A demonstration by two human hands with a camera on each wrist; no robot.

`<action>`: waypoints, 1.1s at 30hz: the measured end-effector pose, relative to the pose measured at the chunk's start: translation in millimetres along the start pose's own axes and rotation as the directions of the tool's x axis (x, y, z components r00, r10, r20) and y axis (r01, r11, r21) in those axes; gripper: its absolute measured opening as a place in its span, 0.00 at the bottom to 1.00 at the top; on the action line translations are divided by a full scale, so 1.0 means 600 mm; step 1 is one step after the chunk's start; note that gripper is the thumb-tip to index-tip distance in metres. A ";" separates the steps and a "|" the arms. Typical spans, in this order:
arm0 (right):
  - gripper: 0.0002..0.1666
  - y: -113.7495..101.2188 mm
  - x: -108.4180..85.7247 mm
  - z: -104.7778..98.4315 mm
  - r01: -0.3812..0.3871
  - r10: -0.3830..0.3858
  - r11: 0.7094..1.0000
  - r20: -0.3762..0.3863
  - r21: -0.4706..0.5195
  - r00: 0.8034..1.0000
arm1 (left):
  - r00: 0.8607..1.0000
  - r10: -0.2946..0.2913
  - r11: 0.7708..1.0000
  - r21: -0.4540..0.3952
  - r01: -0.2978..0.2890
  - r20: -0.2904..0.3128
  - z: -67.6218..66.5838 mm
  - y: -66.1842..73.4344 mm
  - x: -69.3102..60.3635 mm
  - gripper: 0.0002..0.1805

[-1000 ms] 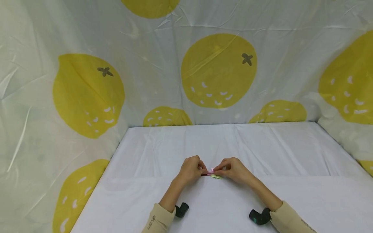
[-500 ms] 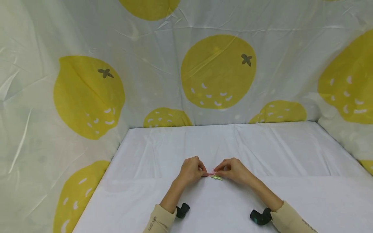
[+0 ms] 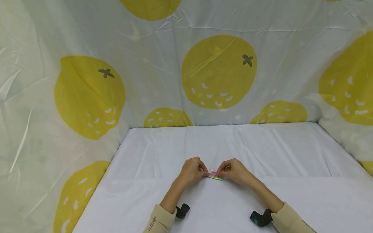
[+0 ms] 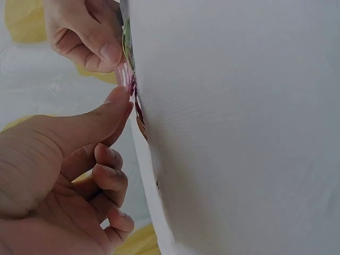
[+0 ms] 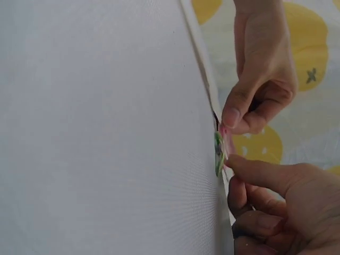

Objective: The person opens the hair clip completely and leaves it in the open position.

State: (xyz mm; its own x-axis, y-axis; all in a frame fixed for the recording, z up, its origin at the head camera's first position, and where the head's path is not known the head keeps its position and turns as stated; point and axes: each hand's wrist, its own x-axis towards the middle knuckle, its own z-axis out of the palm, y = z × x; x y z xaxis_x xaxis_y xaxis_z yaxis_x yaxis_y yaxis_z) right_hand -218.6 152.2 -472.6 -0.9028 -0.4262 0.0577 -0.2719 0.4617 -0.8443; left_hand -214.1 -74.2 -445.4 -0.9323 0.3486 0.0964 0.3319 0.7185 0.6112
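A small, shiny pink piece (image 3: 213, 174) lies low over the white table between my fingertips; its exact kind cannot be made out. My left hand (image 3: 190, 170) pinches its left end between thumb and forefinger. On the other side my right hand (image 3: 235, 170) pinches it near its right end. In the left wrist view the pink piece (image 4: 125, 76) looks clear and striped. Just beneath it is a thin, looped green piece (image 5: 218, 154), lying on the cloth. A dark reddish flat piece (image 4: 139, 109) sits by the left fingertips, partly hidden.
White cloth covers the table (image 3: 140, 200). Behind and beside it hang pale curtains (image 3: 157, 74) with large yellow fruit prints. Black wrist devices (image 3: 261, 217) sit at both cuffs, close above the tabletop.
The right fingertips have drawn slightly rightward, and more of the pink piece shows between the hands. The left hand has hardly moved.
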 end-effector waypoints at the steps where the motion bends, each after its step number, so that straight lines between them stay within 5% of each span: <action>1: 0.07 -0.002 0.000 0.000 -0.017 0.017 1.000 0.006 0.016 1.000 | 1.000 0.003 1.000 0.001 -0.003 0.007 0.000 0.001 0.000 0.07; 10: 0.10 -0.027 -0.002 -0.003 -0.026 0.024 0.993 0.020 0.119 1.000 | 0.992 0.069 0.993 -0.106 -0.058 0.101 -0.003 0.007 0.004 0.06; 14: 0.12 -0.033 -0.003 -0.004 -0.026 0.027 0.991 -0.006 0.131 1.000 | 0.998 0.038 0.965 -0.259 -0.024 0.050 -0.009 0.007 0.005 0.04; 20: 0.15 -0.043 -0.008 0.004 -0.090 0.085 0.971 0.032 0.223 0.996 | 0.997 -0.036 0.881 -0.474 -0.001 -0.069 -0.016 0.012 0.003 0.05; 26: 0.20 -0.060 -0.014 0.016 -0.146 0.144 0.926 0.031 0.349 0.989 | 0.996 -0.059 0.842 -0.539 0.010 -0.074 -0.020 0.018 0.001 0.06; 33: 0.16 -0.062 -0.014 0.004 -0.135 0.124 0.956 0.058 0.259 0.991 | 0.994 -0.076 0.831 -0.556 0.020 -0.077 -0.025 0.010 0.001 0.07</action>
State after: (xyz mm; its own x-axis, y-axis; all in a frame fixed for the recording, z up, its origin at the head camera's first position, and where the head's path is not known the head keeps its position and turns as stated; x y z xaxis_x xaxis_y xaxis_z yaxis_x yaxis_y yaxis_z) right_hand -200.2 136.9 -442.8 -0.9088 -0.4097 -0.0786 -0.0517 0.2975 -0.9533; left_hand -214.9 -78.4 -429.8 -0.9631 0.2459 0.1099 0.1768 0.2696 0.9466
